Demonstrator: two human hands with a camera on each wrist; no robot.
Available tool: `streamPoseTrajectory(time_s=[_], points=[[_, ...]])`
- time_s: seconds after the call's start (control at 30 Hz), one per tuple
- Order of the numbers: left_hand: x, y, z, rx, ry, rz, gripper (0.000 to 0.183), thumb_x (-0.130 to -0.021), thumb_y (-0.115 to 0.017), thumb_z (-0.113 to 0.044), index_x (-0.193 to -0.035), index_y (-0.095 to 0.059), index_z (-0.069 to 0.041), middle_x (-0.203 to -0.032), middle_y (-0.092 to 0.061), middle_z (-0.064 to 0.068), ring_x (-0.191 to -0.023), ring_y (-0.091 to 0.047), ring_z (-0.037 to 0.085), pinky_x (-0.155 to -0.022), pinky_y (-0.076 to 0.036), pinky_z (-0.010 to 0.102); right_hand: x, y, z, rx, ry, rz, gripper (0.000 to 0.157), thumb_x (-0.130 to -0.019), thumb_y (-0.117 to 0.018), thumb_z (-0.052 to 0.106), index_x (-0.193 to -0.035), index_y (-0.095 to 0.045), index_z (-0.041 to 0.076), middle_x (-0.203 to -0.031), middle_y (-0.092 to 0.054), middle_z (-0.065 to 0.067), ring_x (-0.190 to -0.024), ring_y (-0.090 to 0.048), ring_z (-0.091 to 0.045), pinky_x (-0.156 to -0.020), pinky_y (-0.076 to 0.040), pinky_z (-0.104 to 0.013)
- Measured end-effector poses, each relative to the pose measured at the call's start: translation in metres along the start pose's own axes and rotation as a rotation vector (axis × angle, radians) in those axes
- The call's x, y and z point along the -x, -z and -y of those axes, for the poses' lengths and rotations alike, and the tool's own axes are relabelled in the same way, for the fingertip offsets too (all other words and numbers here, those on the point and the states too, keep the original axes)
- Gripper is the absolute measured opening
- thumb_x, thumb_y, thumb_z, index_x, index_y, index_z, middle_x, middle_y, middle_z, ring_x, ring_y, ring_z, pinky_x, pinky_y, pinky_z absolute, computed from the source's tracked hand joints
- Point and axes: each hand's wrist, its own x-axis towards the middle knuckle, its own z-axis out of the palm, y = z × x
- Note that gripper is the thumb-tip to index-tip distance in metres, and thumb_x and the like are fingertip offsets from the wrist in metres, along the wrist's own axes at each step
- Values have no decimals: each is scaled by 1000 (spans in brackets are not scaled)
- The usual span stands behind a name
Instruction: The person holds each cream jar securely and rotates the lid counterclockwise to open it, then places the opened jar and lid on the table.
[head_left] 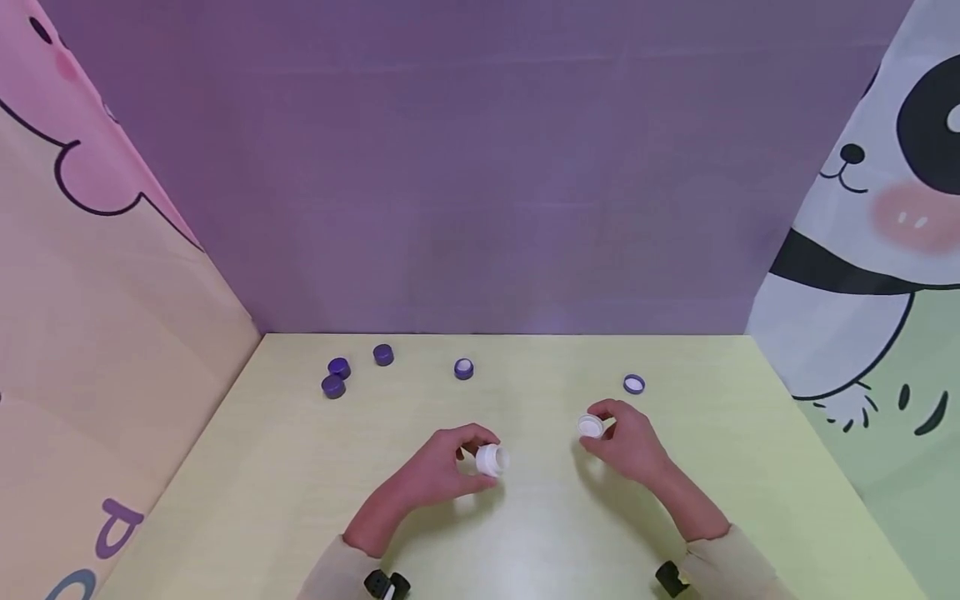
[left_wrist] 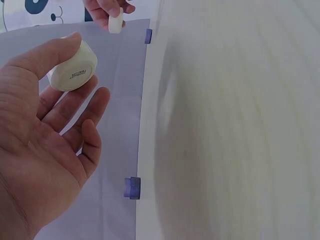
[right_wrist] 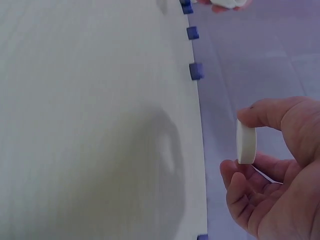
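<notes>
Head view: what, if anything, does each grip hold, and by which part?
The left grip holds a white bottle by opposite sides of its body; the right grip holds a white cap by its edge.

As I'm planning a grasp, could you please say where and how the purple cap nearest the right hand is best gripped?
I'd likely pinch the purple cap by opposite sides of its rim, from above: it lies low and flat, white inside facing up, nothing touching it. The right hand would first need to release its white lid.
</notes>
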Motion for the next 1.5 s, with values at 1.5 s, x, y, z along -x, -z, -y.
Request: streamPoseTrajectory(time_s=[1.5], points=[[9, -12, 6, 20, 47, 61, 38, -80, -81, -22, -114, -64, -22, -98, -63, -15, -93, -58, 10, -79, -47, 33, -107, 34, -58, 335, -103, -82, 45, -82, -74, 35, -115, -61, 7, -118, -52, -25, -111, -42, -49, -88, -29, -65]])
